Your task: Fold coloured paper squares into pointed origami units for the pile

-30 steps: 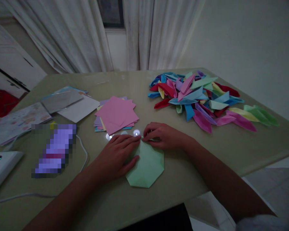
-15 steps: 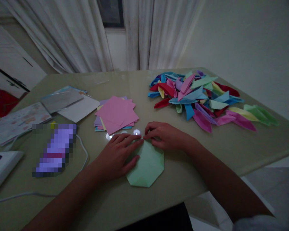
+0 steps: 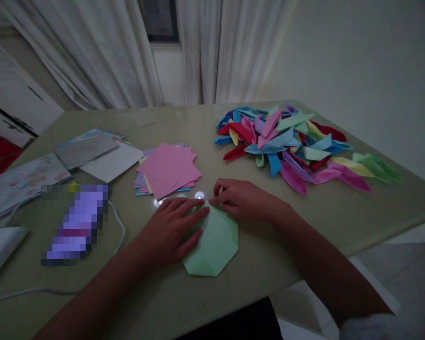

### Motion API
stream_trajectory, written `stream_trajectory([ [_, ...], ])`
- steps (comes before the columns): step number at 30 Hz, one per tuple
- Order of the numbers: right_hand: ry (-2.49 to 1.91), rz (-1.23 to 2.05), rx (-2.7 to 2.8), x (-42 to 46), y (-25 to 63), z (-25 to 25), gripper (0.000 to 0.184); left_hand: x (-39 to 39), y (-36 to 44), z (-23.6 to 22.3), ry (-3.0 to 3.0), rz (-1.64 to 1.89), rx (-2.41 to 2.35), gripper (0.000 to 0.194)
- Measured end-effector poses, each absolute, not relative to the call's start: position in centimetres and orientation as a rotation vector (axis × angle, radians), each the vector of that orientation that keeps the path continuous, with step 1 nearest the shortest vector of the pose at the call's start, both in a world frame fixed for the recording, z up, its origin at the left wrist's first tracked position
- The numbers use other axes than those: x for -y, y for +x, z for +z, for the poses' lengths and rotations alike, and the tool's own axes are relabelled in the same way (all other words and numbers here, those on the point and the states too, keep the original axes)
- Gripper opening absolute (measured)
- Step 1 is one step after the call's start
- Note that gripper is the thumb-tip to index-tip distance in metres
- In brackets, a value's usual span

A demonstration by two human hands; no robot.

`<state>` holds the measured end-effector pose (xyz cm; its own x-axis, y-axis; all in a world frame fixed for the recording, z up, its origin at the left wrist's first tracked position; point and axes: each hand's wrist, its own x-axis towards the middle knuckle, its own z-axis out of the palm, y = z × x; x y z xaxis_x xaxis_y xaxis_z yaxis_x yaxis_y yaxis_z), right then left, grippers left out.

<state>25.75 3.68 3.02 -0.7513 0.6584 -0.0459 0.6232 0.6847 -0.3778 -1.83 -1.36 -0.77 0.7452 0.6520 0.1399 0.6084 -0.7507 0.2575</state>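
A light green sheet of origami paper [image 3: 212, 245], its corners folded in, lies on the table before me. My left hand [image 3: 173, 224] rests flat on its left side, fingers spread, with the fingertips near the top corner. At that same corner, the thumb and forefinger of my right hand [image 3: 239, 198] are pinched together on the paper's edge. The fingers partly cover the top of the sheet.
Beyond my left hand is a stack of square paper [image 3: 170, 165], pink on top. A pile of folded colored paper pieces [image 3: 283, 141] spreads at the back right. To the left are a blurred-out phone [image 3: 76, 224], a white cable [image 3: 120, 222], packets [image 3: 24, 182] and a white device [image 3: 5, 248].
The view has shifted slightly, so everything on the table sits a little further left. My right fingertips have moved slightly at the paper's top corner; the left hand stays flat.
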Motion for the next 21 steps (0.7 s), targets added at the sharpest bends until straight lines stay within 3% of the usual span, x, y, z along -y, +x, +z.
stream_trajectory([
  [5,-1.190,0.622,2.742,-3.5,26.5,3.4,0.022,1.4,-1.8,-1.1,2.755,0.340,-1.000,0.052],
  [11,-1.168,0.616,2.482,-4.4,26.0,2.3,0.029,1.3,-2.2,-1.8,2.699,0.466,-1.044,0.052],
  [17,-1.272,0.632,2.377,-5.4,26.7,1.5,0.018,0.3,-3.2,-1.4,2.533,0.643,-1.105,0.050],
  [21,-1.294,0.790,2.369,-5.7,27.3,1.5,0.016,0.0,-4.0,-0.4,2.447,0.502,-0.943,0.057],
])
